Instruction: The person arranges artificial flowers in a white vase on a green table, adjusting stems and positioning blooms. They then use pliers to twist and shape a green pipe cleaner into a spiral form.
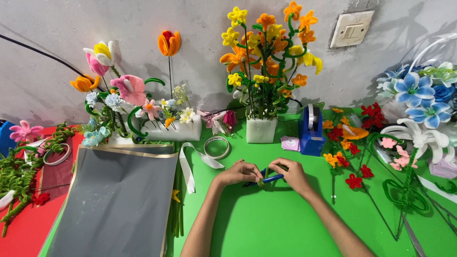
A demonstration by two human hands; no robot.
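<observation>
On the green surface (pixel 266 223), crowded with pipe-cleaner flowers, we steady a blue-handled tool (pixel 271 179) with our right hand (pixel 291 174), grip clamped on it, while our left hand (pixel 240 172) pinches a small yellow-green coil (pixel 261 181) against it, mid-surface.

Blue tape dispenser (pixel 310 131); grey sheet (pixel 114 200); white ribbon (pixel 188 166).
</observation>
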